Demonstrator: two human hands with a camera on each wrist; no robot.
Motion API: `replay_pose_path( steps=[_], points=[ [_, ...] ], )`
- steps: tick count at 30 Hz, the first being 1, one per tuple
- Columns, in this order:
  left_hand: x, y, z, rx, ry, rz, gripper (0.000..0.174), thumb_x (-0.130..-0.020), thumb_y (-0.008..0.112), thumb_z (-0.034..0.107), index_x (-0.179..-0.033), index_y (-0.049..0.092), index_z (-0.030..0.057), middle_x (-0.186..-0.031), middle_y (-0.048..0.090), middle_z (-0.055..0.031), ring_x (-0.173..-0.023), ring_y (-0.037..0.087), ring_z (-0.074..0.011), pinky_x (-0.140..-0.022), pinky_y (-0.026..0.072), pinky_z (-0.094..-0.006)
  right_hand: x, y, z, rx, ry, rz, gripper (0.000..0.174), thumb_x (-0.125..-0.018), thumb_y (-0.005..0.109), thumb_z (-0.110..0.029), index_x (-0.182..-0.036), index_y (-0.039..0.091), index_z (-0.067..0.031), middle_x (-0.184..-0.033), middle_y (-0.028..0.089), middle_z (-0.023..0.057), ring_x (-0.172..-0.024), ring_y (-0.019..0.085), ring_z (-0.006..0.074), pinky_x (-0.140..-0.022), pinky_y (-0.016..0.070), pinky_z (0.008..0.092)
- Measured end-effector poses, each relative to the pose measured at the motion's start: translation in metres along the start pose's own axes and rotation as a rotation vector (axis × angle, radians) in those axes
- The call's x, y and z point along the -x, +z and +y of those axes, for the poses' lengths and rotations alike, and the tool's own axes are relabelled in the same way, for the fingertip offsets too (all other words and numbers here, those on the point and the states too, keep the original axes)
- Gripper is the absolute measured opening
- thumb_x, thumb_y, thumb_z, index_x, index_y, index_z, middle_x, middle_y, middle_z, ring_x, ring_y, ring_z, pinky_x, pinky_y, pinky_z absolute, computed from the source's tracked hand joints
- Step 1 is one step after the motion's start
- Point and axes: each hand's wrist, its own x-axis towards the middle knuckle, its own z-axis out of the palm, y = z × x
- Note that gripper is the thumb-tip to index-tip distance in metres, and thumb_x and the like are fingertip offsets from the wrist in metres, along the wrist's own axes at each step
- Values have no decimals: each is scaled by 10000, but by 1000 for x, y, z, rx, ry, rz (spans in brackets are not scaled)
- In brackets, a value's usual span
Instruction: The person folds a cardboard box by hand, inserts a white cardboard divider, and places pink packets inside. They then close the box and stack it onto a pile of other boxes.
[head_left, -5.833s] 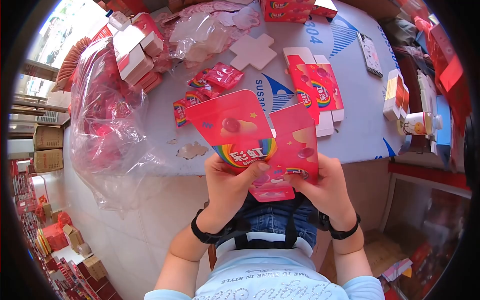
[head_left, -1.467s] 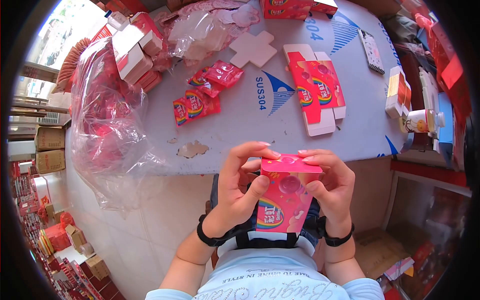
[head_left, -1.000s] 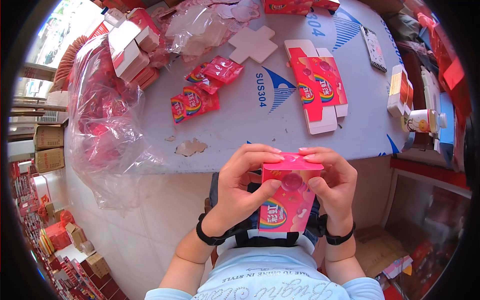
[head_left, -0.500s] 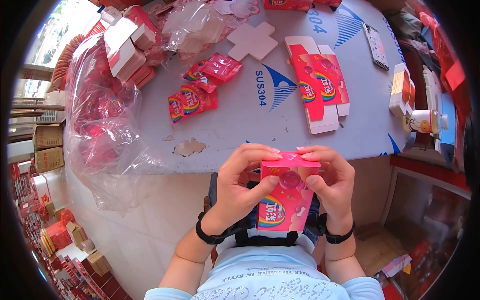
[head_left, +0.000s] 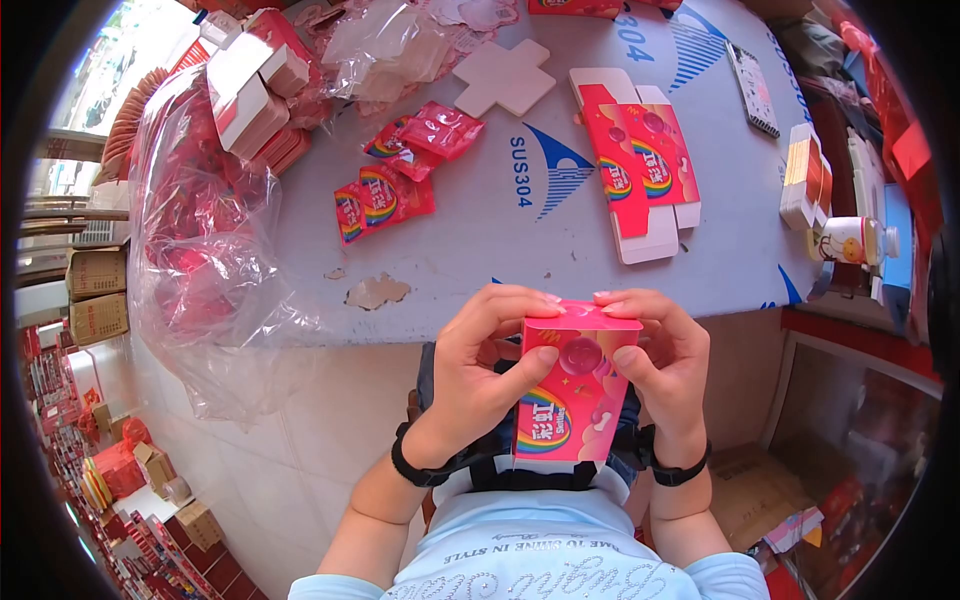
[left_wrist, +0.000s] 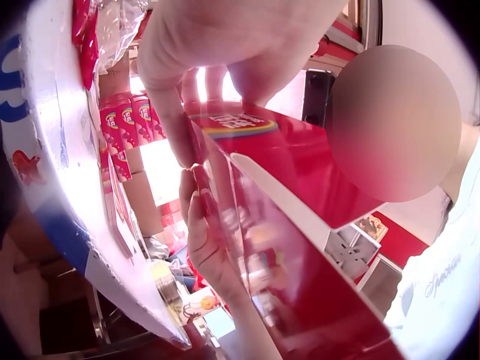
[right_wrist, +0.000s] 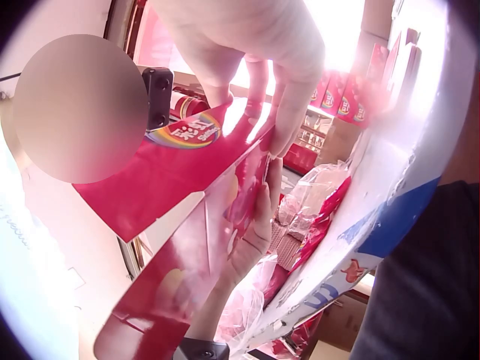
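A pink cardboard candy box (head_left: 565, 400) with a rainbow print is held above the lap at the table's front edge. My left hand (head_left: 480, 365) grips its left side, thumb on the printed front face and fingertips over the upper end. Mirroring it, my right hand (head_left: 668, 362) pinches the right side, fingertips at the top flap. In the left wrist view, a panel of the box (left_wrist: 292, 165) stands apart from the side below it, leaving a gap. The right wrist view shows a long rounded flap on the box (right_wrist: 161, 300) sticking out.
On the table (head_left: 440, 275) lie red candy sachets (head_left: 395, 198), a flattened pink carton (head_left: 650, 165) and a white cross-shaped card (head_left: 505, 80). A clear plastic bag (head_left: 205, 250) hangs over the left edge. Stacked cartons (head_left: 245, 115) stand back left; a bottle (head_left: 845, 242) is at right.
Several seconds ago the box was a loose carton with flaps spread; now it is squared up with its upper end folded over. Over the last second the hands barely move; the view shifts slightly.
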Motion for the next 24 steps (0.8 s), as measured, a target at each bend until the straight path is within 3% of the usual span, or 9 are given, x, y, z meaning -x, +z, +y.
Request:
replay_pose_path(
  steps=[14, 20, 24],
  points=[
    [2, 0, 0, 25, -42, 18, 261, -807, 619, 50, -1055, 558, -2, -1089, 522, -101, -977, 587, -195, -708, 545, -252, 1, 1, 4, 22, -30, -48, 235, -823, 589, -60, -1054, 589, -18, -1120, 538, 113, -973, 564, 147, -675, 528, 211],
    [3, -1, -1, 16, -41, 26, 260, -802, 621, 46, -1052, 565, -2, -1090, 524, -101, -970, 589, -195, -697, 546, -252, 2, -1, 6, 55, -71, -101, 217, -853, 571, -81, -1062, 593, -26, -1137, 523, 119, -1012, 542, 154, -697, 513, 219],
    [4, 0, 2, -53, -41, 24, 253, -795, 632, 52, -1035, 572, -4, -1073, 533, -105, -944, 586, -173, -706, 537, -250, 3, 0, 4, -73, 27, -86, 227, -826, 625, -145, -1004, 593, -7, -1131, 521, 134, -1014, 543, 177, -771, 494, 261]
  ],
)
